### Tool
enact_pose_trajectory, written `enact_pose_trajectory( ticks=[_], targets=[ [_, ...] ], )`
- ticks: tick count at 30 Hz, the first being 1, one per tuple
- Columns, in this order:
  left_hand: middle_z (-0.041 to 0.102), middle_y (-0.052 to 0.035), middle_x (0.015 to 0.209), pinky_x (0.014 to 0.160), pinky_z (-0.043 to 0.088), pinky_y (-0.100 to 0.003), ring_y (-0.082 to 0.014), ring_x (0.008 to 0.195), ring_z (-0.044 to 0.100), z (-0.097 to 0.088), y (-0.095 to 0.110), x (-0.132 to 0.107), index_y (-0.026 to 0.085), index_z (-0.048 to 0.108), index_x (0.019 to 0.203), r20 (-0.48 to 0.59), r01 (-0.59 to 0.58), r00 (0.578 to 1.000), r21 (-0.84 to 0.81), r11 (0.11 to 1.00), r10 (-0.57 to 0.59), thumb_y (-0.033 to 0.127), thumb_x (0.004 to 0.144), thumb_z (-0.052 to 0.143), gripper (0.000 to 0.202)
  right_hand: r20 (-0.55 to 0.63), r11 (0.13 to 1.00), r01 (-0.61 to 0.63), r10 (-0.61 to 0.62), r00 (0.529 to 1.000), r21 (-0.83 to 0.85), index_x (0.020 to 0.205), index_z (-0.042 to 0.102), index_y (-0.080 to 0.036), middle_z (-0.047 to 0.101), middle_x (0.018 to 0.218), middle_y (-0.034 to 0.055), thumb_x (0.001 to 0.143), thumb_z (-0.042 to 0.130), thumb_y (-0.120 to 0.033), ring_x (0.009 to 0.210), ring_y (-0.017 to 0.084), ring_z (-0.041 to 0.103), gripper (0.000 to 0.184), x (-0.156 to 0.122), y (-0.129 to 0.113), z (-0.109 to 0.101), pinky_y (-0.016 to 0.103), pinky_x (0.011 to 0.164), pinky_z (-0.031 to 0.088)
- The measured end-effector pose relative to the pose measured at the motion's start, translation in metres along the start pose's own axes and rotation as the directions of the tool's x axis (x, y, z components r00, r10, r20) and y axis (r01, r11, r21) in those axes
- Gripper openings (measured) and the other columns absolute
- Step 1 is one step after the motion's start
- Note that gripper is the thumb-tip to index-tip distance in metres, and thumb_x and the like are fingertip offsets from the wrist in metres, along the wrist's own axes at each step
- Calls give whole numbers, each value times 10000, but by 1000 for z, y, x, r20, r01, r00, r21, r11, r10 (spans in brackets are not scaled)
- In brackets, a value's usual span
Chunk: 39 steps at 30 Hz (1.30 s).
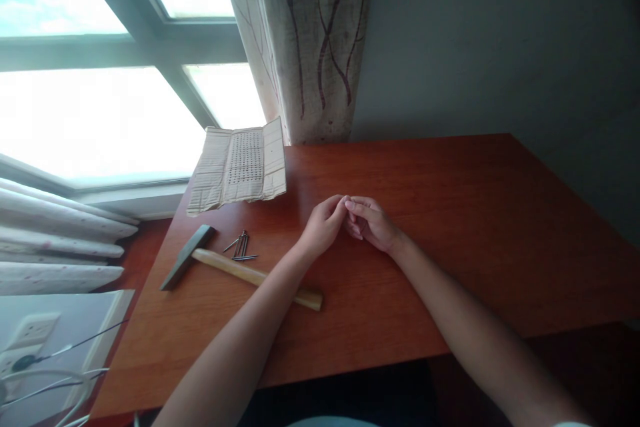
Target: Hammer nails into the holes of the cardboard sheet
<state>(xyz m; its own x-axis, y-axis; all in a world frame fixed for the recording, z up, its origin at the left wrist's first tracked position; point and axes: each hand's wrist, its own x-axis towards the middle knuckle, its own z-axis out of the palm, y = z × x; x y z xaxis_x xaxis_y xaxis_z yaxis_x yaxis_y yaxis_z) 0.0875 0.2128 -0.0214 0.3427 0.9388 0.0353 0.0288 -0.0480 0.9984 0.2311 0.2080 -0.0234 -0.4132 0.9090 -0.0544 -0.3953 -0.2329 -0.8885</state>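
My left hand (324,223) and my right hand (373,222) rest together in the middle of the reddish wooden table (475,213), fingertips touching each other. The fingers of both are curled and pressed together; nothing is visible in them. To the left of my left forearm lies a hammer (235,265) with a dark metal head and a pale wooden handle. A small pile of several nails (241,247) lies just beyond the handle. Neither hand touches the hammer or the nails.
A flattened piece of perforated cardboard (240,167) lies at the table's far left corner. Behind it are a window (100,80) and a patterned curtain (315,40). A wall socket and cables (35,347) sit at the lower left.
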Motion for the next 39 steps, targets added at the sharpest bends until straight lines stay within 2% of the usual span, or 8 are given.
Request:
enact_pose_trajectory(
  ticks=[10,14,18,20,25,32,34,39],
  targets=[
    [623,-1,645,573,474,-225,-136,598,591,-4,1,-2,177,574,747,-74,14,997,8,1000,-13,539,956,565,418,0,1000,-22,22,1000,-10,650,502,-205,504,446,-62,871,693,-477,344,80,407,399,1,0,2,201,338,302],
    [645,-9,677,582,517,-243,-148,602,631,0,5,-3,178,567,793,-17,33,999,-48,998,-34,583,952,552,435,21,1000,-10,10,1000,4,626,500,-201,499,448,-58,870,697,-457,358,78,411,405,-1,-2,1,202,355,308],
    [636,1,648,559,563,-278,-160,543,653,4,13,-5,178,550,849,97,105,992,-222,969,-85,636,944,538,468,55,1000,0,-2,998,29,612,497,-202,488,449,-55,870,690,-467,364,81,405,417,-2,-5,1,210,362,308],
    [635,1,625,547,567,-276,-159,523,654,4,16,-5,173,550,838,112,124,989,-265,956,-97,647,924,572,483,63,999,-2,0,998,34,614,495,-201,492,452,-55,870,694,-467,363,81,409,419,-3,-6,2,209,362,309],
    [639,-13,573,487,541,-271,-175,488,657,0,12,-3,169,555,775,75,124,991,-190,974,-112,683,908,568,532,62,999,-9,6,998,43,640,499,-200,507,456,-58,875,699,-468,350,78,412,408,-1,-3,3,202,350,317],
    [628,2,610,508,506,-231,-135,523,622,-3,7,-3,164,582,764,-8,94,995,-145,985,-97,612,912,614,472,91,997,-12,5,996,77,658,506,-195,521,465,-57,899,680,-424,346,78,426,376,-1,-2,4,197,343,315],
    [623,9,628,531,529,-241,-135,536,623,-3,10,-5,165,584,809,22,103,995,-183,978,-101,607,924,596,458,111,996,-11,1,994,89,652,510,-192,524,468,-53,902,678,-409,351,80,436,371,-2,-4,4,198,348,323],
    [636,-5,595,585,586,-299,-174,541,664,0,16,-9,167,555,860,200,229,966,-375,898,-163,653,915,588,490,176,993,-11,-10,984,118,664,532,-188,546,486,-42,891,686,-417,367,90,465,358,-5,-7,4,212,370,352]
  ],
)
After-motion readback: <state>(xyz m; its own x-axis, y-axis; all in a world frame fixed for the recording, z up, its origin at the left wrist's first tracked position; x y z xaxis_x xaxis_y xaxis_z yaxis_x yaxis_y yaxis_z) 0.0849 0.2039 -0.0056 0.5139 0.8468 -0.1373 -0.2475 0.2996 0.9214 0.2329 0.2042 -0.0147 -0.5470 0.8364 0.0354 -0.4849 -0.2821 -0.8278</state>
